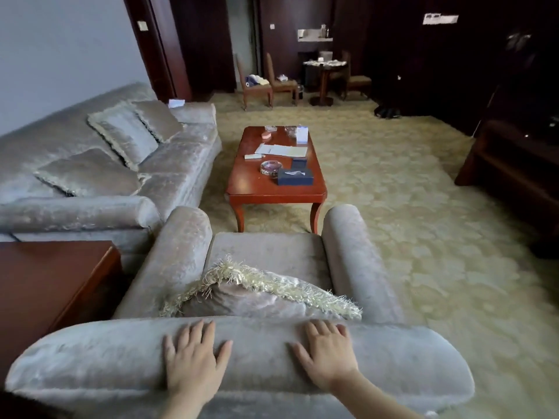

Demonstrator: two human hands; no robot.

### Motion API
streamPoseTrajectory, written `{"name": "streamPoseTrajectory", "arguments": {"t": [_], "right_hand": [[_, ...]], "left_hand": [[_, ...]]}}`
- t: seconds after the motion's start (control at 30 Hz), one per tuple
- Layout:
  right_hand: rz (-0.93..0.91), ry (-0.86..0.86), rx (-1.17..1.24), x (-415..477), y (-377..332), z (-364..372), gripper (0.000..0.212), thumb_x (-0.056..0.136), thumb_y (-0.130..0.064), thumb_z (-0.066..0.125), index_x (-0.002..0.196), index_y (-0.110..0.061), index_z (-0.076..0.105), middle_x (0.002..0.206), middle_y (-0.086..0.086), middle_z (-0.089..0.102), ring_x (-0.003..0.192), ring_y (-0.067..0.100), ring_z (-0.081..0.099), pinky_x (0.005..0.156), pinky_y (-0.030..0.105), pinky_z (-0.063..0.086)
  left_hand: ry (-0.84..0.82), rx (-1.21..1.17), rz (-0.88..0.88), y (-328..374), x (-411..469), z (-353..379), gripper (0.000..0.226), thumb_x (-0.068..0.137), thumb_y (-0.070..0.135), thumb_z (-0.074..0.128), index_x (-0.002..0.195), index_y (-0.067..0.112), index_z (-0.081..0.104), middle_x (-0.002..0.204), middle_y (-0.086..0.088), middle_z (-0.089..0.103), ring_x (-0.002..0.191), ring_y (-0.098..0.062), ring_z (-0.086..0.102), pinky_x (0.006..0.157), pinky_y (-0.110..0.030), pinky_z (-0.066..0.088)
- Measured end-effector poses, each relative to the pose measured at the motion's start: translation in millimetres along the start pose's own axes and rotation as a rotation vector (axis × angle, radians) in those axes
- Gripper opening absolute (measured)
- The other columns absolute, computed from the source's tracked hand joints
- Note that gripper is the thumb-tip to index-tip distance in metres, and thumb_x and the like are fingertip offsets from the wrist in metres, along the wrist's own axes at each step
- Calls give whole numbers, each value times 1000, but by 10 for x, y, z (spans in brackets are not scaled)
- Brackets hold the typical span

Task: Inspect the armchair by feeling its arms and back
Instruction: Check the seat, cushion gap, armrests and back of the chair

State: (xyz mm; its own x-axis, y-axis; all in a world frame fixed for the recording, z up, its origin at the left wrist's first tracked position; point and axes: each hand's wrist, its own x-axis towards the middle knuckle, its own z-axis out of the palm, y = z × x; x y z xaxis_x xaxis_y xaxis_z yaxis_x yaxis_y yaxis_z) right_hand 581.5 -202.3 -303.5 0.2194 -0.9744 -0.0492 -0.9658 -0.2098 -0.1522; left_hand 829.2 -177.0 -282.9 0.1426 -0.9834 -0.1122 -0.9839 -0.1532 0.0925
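The left hand point(193, 355) lies flat, palm down, with its fingers straight and spread. The right hand point(328, 355) lies the same way, a little apart from it. Neither hand holds anything. Both rest on the fat round back point(90, 367) of the soft grey velvet armchair point(266, 252), which is right in front of the person, at the bottom of the view.

Just past the hands, a grey square pillow with a pale fringe point(242, 297) leans on the seat against the back. The left rolled arm point(178, 252) and the right rolled arm point(357, 258) of the chair run away from the hands on each side.

Past the chair stands a low red-brown wooden counter point(251, 189). On it sits a dark blue tissue box point(295, 176) with a white tissue poking out of the top. Just beside the box is a round glass bowl point(270, 168); I cannot tell what is in it. A small dark blue box point(299, 162) stands close behind. White papers point(282, 150) lie in the middle, and any writing on them is too small to read.

A long grey velvet sofa point(175, 164) is to the left, with a dark brown wooden side table point(45, 282) near it. A pale yellow patterned carpet point(423, 207) covers the floor.
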Motion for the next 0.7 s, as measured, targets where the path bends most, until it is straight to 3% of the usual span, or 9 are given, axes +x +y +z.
{"name": "streamPoseTrajectory", "arguments": {"t": [0.1, 0.17, 0.23, 0.27, 0.33, 0.37, 0.43, 0.53, 0.7], "right_hand": [[-308, 35, -62, -62, 208, -67, 77, 76, -75, 30, 121, -22, 62, 120, -1, 64, 105, 22, 62, 86, 39, 50], [-451, 52, -110, -106, 326, -132, 85, 65, -80, 42, 120, -21, 65, 116, 1, 67, 99, 20, 66, 80, 36, 55], [-565, -7, -189, -127, 471, -155, 100, 57, -80, 52, 134, -17, 55, 129, 9, 60, 110, 27, 62, 87, 43, 52], [-619, -57, -228, -126, 547, -166, 107, 60, -76, 56, 146, -15, 37, 143, 15, 46, 124, 33, 51, 96, 50, 45], [-605, -245, -287, -143, 641, -169, 117, 69, -67, 60, 150, -23, -13, 159, 16, 3, 141, 42, 14, 106, 62, 17], [-533, -281, -295, -181, 667, -150, 121, 70, -65, 61, 145, -29, -26, 158, 15, -10, 142, 46, 3, 105, 65, 9], [-430, -251, -312, -249, 657, -106, 121, 71, -66, 62, 142, -33, -30, 157, 18, -15, 140, 50, -2, 103, 69, 6], [-374, -243, -310, -281, 619, -68, 116, 74, -65, 59, 144, -31, -26, 158, 20, -5, 141, 47, 3, 105, 68, 7], [-516, -315, -344, -215, 761, -202, 116, 78, -54, 62, 143, -26, -30, 158, 16, -12, 143, 41, 1, 109, 62, 12]], "left_hand": [[10, -19, -138, 157, -82, 11, 105, 82, 69, -14, 125, 10, 61, 130, -13, 59, 124, -34, 51, 105, -59, 27], [-2, -28, -323, 251, -131, 92, 88, 85, 65, -10, 149, 17, 26, 157, -8, 22, 145, -27, 14, 116, -50, 6], [1, -86, -485, 421, -185, 148, 72, 95, 58, 7, 153, 17, -1, 160, -9, -8, 146, -26, -11, 117, -49, -2], [-25, -117, -529, 530, -222, 178, 72, 96, 56, 10, 151, 14, -9, 158, -10, -16, 145, -26, -17, 117, -50, -3], [-55, -183, -598, 772, -304, 219, 76, 96, 55, 13, 148, 8, -15, 156, -12, -23, 143, -28, -20, 115, -52, -2], [-49, -215, -626, 873, -307, 224, 76, 97, 54, 15, 148, 6, -16, 155, -12, -25, 143, -29, -21, 115, -53, 0], [-57, -246, -666, 996, -277, 220, 76, 97, 52, 16, 147, 4, -16, 154, -13, -28, 143, -31, -20, 115, -53, 3], [-55, -235, -656, 1022, -257, 252, 76, 97, 53, 13, 147, 3, -16, 154, -15, -27, 143, -34, -19, 116, -52, 2], [-58, -332, -778, 1155, -360, 255, 76, 96, 57, 12, 147, 10, -22, 154, -8, -31, 144, -34, -11, 114, -54, 13]]}}
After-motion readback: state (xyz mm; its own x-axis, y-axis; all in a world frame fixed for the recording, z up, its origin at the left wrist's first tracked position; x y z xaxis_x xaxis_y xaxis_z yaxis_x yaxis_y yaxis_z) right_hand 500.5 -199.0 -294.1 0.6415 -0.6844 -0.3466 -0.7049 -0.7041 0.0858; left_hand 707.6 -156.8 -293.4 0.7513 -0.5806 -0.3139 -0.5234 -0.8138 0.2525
